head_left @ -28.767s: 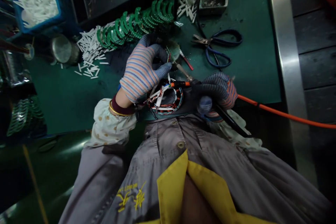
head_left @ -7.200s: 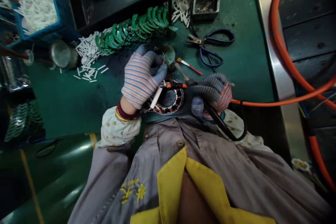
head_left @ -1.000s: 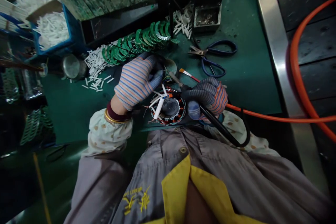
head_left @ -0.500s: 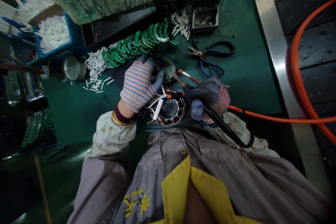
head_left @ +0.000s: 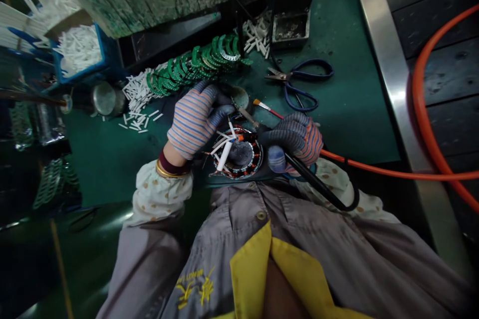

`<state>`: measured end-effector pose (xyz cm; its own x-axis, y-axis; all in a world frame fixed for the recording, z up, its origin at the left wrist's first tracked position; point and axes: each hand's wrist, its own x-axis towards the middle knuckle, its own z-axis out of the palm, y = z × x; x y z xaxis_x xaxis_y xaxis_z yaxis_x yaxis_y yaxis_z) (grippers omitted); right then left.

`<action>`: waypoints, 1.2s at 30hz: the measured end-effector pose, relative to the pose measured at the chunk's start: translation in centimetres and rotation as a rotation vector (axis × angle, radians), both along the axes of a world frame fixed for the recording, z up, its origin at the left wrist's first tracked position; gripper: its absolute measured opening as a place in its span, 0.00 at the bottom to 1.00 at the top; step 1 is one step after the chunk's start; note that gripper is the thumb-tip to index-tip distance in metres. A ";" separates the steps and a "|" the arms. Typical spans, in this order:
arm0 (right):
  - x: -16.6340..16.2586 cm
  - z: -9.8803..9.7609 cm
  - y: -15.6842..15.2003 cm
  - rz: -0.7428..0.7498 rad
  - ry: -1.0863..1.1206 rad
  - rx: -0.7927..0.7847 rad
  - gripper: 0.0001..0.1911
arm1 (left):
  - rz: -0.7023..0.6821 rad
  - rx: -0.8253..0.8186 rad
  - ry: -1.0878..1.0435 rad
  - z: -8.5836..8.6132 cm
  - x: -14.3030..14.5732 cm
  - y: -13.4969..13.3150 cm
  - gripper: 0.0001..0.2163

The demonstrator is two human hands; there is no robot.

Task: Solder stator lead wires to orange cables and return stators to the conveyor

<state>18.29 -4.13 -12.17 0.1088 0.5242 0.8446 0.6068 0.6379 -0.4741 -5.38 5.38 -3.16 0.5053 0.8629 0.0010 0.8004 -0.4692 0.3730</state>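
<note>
My left hand (head_left: pixel 194 119), in a striped glove with dark fingertips, is closed in a pinch above the stator; what it pinches is too small to make out. My right hand (head_left: pixel 295 139), gloved alike, grips a soldering iron (head_left: pixel 250 117) by its dark handle. The iron's tip points up and left, close to my left fingertips and over the near edge of a round tin (head_left: pixel 240 95). Below both hands lies a ring-shaped motor stator (head_left: pixel 257 157) with orange-red and dark windings. White sleeves (head_left: pixel 224 155) stick out from its upper left side.
Green curved circuit boards (head_left: pixel 172 76) lie in a row behind my left hand, beside loose white tubes (head_left: pixel 136 92). Scissors (head_left: pixel 290 77), a brush (head_left: pixel 264 105) and a metal tray (head_left: pixel 291 27) are at the right. A blue bin (head_left: pixel 99 52) of tubes stands left; an orange hose (head_left: pixel 422 70) curves right.
The soldering iron and my right hand have shifted slightly left, bringing the tip nearer my left fingertips. My left hand has also moved a little left, and more of the tin shows.
</note>
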 end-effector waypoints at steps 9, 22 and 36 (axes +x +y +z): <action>-0.1 -1.5 -1.2 0.047 0.011 -0.172 0.28 | 0.071 0.058 -0.043 -1.1 0.9 -0.7 0.08; 0.1 -1.3 -0.6 0.006 -0.074 -0.216 0.36 | 0.051 0.031 0.101 0.3 1.8 0.2 0.06; 8.9 1.1 6.8 -0.117 0.091 -0.496 0.20 | 0.090 0.224 -0.039 -2.0 1.7 -0.8 0.05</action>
<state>27.14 2.68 -11.06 0.2524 0.8390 0.4820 0.6028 0.2533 -0.7566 -3.65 4.59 -5.12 0.4221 0.8806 0.2152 0.8299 -0.4709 0.2990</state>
